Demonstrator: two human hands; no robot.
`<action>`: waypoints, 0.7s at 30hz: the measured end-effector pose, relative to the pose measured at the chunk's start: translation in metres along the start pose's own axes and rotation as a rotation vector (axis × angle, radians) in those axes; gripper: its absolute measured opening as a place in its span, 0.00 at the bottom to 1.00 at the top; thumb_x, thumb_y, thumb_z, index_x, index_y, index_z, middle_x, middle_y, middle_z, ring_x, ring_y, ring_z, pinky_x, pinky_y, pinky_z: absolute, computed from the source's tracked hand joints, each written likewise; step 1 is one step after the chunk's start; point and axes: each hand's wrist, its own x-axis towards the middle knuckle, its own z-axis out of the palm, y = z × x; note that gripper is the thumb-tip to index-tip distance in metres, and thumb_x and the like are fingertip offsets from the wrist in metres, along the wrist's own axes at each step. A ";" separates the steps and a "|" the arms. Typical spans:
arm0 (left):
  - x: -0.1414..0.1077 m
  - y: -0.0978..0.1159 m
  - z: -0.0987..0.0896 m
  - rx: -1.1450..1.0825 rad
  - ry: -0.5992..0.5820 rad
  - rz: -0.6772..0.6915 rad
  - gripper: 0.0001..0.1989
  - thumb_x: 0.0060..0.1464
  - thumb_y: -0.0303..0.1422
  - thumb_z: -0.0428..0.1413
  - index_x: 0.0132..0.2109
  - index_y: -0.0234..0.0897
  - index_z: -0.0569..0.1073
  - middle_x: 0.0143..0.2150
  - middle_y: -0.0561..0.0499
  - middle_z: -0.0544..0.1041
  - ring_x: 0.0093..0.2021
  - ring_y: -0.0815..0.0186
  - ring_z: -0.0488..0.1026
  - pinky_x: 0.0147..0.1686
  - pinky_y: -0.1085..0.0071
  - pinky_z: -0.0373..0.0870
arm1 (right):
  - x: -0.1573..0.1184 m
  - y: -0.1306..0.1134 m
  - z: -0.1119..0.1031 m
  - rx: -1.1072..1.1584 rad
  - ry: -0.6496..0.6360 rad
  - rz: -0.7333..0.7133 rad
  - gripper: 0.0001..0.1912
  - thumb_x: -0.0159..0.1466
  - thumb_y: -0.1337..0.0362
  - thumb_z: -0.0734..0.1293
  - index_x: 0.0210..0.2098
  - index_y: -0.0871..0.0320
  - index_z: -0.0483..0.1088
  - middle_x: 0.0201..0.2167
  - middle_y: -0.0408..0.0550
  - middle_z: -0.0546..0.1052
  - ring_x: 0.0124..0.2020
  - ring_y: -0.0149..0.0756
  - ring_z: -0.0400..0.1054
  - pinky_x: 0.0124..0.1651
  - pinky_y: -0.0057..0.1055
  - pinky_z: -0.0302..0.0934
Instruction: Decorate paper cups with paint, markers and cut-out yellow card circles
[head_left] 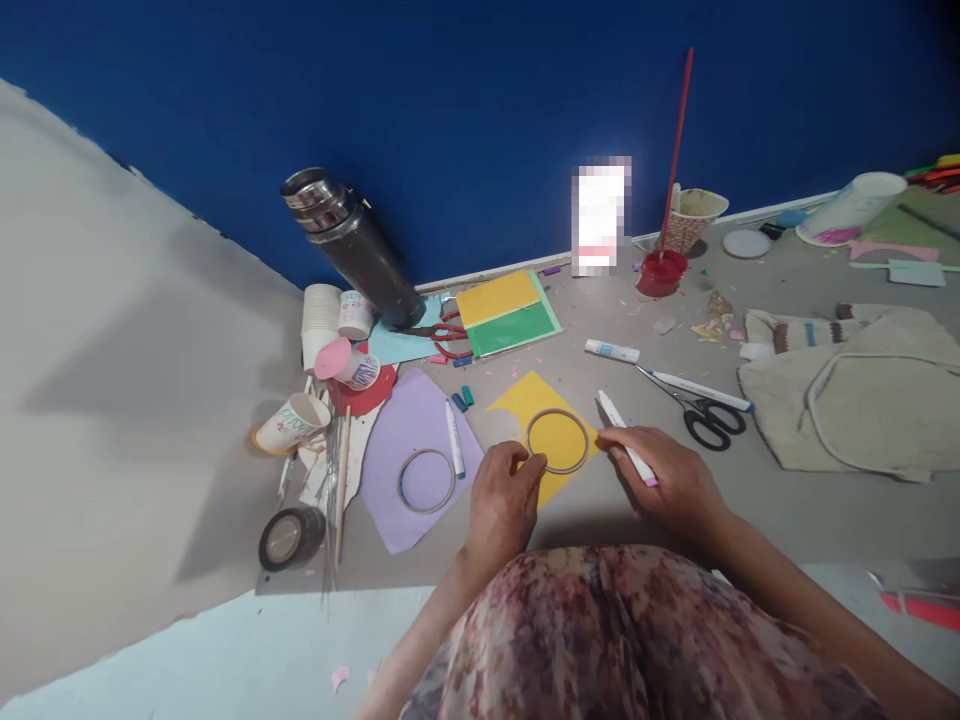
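The purple sheet lies left of the yellow sheet. At the latter's right corner, the right hand is closed around a marker; at its near-left side, the left hand, half curled, touches the ring lying on it, grip undetermined.

Left hand — bent, back upward; right hand — curled in grip.
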 end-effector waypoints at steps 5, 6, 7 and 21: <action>0.001 0.000 0.001 0.001 0.034 0.014 0.08 0.66 0.25 0.55 0.44 0.38 0.79 0.40 0.45 0.75 0.40 0.64 0.74 0.39 0.70 0.73 | 0.000 0.000 0.000 -0.024 -0.011 0.012 0.11 0.73 0.67 0.61 0.47 0.54 0.75 0.40 0.47 0.86 0.41 0.41 0.81 0.45 0.34 0.71; 0.001 0.000 0.001 -0.004 0.047 0.022 0.08 0.65 0.24 0.55 0.44 0.38 0.79 0.40 0.46 0.75 0.40 0.64 0.74 0.39 0.70 0.73 | 0.000 0.000 0.000 -0.027 -0.006 0.009 0.10 0.73 0.67 0.61 0.47 0.54 0.75 0.40 0.47 0.86 0.41 0.40 0.81 0.45 0.34 0.71; 0.001 -0.001 0.002 -0.009 0.062 0.032 0.08 0.65 0.24 0.56 0.44 0.38 0.79 0.40 0.46 0.75 0.40 0.64 0.74 0.39 0.70 0.73 | 0.000 0.000 0.000 -0.030 0.001 0.002 0.10 0.73 0.67 0.61 0.47 0.54 0.75 0.40 0.47 0.86 0.40 0.40 0.81 0.45 0.34 0.71; 0.002 -0.001 0.001 -0.007 0.095 0.079 0.08 0.64 0.22 0.56 0.43 0.37 0.78 0.40 0.46 0.75 0.39 0.63 0.74 0.38 0.69 0.73 | 0.000 0.001 0.001 -0.018 0.005 0.005 0.10 0.73 0.68 0.62 0.47 0.53 0.75 0.40 0.47 0.86 0.41 0.41 0.81 0.44 0.35 0.72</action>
